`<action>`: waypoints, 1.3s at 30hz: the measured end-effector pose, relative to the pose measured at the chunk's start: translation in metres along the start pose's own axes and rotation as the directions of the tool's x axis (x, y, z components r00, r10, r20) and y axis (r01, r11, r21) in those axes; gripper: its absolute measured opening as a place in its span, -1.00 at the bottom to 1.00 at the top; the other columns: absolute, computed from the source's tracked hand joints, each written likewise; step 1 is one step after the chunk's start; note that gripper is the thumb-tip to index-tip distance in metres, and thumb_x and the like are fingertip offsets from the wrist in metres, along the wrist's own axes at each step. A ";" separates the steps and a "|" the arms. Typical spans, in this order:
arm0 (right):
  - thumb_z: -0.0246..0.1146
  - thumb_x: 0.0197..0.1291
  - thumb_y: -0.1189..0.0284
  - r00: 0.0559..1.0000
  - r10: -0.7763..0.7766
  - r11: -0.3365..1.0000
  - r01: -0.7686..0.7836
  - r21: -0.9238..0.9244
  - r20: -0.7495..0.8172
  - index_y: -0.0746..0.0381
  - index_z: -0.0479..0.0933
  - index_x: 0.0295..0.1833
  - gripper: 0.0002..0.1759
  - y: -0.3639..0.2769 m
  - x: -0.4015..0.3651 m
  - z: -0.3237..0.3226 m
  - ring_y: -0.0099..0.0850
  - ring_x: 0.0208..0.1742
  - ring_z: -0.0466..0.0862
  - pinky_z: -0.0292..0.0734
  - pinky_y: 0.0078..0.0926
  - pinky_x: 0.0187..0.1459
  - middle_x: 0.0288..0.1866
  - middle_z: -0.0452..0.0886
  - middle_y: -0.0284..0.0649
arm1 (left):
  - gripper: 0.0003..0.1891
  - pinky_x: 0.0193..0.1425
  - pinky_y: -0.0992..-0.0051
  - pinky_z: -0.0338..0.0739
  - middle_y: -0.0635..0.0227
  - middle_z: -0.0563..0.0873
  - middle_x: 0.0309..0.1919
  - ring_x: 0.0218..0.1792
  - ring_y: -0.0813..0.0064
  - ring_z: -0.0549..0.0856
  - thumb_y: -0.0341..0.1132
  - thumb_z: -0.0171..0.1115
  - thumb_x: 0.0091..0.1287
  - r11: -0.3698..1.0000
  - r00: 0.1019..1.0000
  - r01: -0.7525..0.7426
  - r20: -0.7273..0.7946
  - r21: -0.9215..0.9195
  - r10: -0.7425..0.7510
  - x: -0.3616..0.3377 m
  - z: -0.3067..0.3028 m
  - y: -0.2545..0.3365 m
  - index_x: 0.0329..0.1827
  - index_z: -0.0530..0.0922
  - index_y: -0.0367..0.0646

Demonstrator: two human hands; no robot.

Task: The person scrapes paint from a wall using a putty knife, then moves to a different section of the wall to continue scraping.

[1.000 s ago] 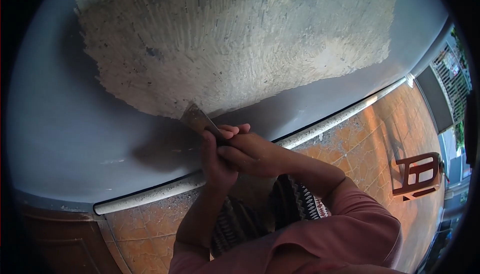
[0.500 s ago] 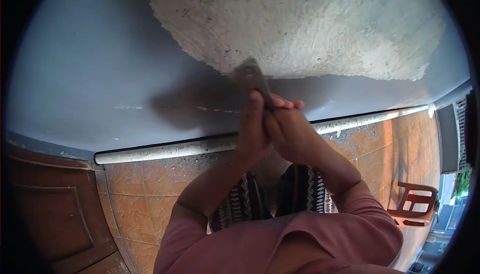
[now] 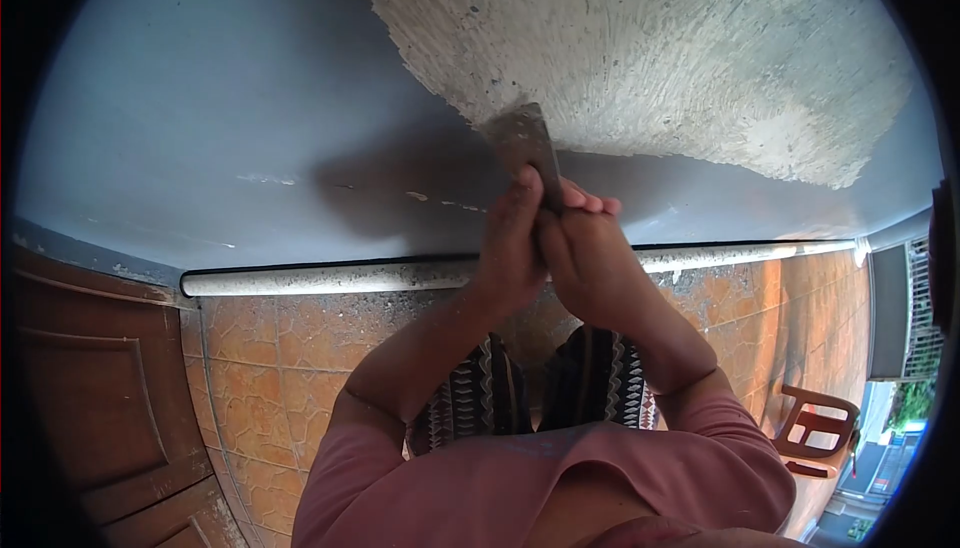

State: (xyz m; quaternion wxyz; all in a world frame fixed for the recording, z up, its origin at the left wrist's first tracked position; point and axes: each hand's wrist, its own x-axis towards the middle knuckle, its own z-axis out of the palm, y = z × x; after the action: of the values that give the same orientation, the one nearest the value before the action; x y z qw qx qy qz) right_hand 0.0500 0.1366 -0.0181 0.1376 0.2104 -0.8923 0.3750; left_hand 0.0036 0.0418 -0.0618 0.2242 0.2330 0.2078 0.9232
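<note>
A scraper [image 3: 524,136] with a wide, dusty metal blade is gripped in both hands. My left hand [image 3: 512,233] is closed around its handle from the left, thumb laid along the base of the blade. My right hand [image 3: 590,253] presses in from the other side, fingers wrapped over the handle, most of which is hidden. The blade's front edge meets the lower border of a rough, pale bare patch [image 3: 640,58] on the blue-grey painted wall [image 3: 210,108]. Chipped marks [image 3: 418,196] show in the paint lower down.
A white pipe [image 3: 300,281] runs along the foot of the wall. Dark flakes lie on the orange tiled floor [image 3: 260,368] beside it. At left is a brown panelled wooden door [image 3: 85,378]; a brown chair [image 3: 815,423] stands at right.
The scraper and both hands have shifted slightly right and up in the view. The wall patch also sits further right, as the view has turned a little. Both hands keep their hold.
</note>
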 end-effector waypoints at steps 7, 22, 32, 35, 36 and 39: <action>-0.02 0.22 0.54 0.997 0.075 0.997 -0.075 0.010 0.009 0.41 0.43 -0.34 -0.83 -0.001 0.002 0.004 -0.03 -0.39 0.52 0.38 -0.20 -0.33 -0.45 0.50 0.04 | -0.51 0.14 0.16 0.47 0.22 0.63 -0.29 -0.06 0.14 0.63 -0.01 -0.30 0.53 0.999 0.999 0.013 -0.033 0.048 -0.012 -0.003 0.004 0.002 -0.26 0.50 -0.20; -0.04 0.22 0.57 0.990 0.138 0.986 -0.137 0.092 -0.007 0.41 0.47 -0.34 -0.81 -0.008 0.022 0.018 -0.11 -0.40 0.56 0.39 -0.27 -0.37 -0.45 0.53 0.03 | -0.49 0.12 0.15 0.50 0.23 0.64 -0.33 -0.11 0.21 0.64 0.00 -0.25 0.51 0.994 0.995 -0.047 -0.082 0.101 0.055 -0.003 -0.001 0.023 -0.28 0.53 -0.23; 0.04 0.06 0.56 0.999 -0.004 1.000 0.005 0.016 -0.052 0.38 0.42 -0.37 -0.90 -0.027 0.018 0.008 -0.01 -0.45 0.54 0.36 -0.12 -0.47 -0.43 0.51 0.05 | -0.51 0.06 0.21 0.55 0.15 0.65 -0.34 -0.16 0.17 0.67 -0.03 -0.23 0.52 0.998 0.996 -0.024 -0.082 0.060 0.029 -0.006 0.010 0.031 -0.30 0.53 -0.26; 0.02 0.04 0.61 0.999 -0.029 0.999 0.028 -0.016 -0.023 0.41 0.46 -0.29 -0.86 -0.021 0.009 0.009 -0.03 -0.45 0.54 0.36 -0.18 -0.49 -0.44 0.51 0.04 | -0.52 0.03 0.22 0.56 0.16 0.65 -0.35 -0.17 0.18 0.68 -0.05 -0.21 0.52 0.987 0.980 0.094 -0.188 0.129 -0.069 -0.008 0.022 0.030 -0.31 0.53 -0.27; 0.02 0.04 0.62 0.996 -0.072 0.996 0.068 -0.064 -0.056 0.41 0.47 -0.28 -0.85 -0.020 0.008 0.011 -0.03 -0.46 0.54 0.36 -0.19 -0.49 -0.44 0.52 0.03 | -0.52 0.03 0.22 0.56 0.16 0.65 -0.35 -0.17 0.18 0.68 -0.05 -0.21 0.52 0.987 0.980 0.079 -0.191 0.143 -0.051 -0.007 0.022 0.032 -0.32 0.53 -0.27; -0.06 0.26 0.60 0.993 0.119 0.983 -0.116 0.143 -0.009 0.40 0.49 -0.17 -0.80 -0.015 0.010 0.013 -0.34 -0.41 0.52 0.36 -0.43 -0.39 -0.43 0.53 -0.09 | -0.51 0.03 0.22 0.56 0.16 0.65 -0.36 -0.17 0.18 0.68 -0.04 -0.19 0.52 0.983 0.979 0.077 -0.197 0.164 -0.044 -0.005 0.021 0.035 -0.33 0.53 -0.28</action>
State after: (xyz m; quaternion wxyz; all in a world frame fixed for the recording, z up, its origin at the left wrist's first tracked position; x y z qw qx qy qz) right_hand 0.0471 0.1151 -0.0135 0.1080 0.1633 -0.8728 0.4470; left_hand 0.0069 0.0167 -0.0296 0.2103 0.1546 0.3140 0.9129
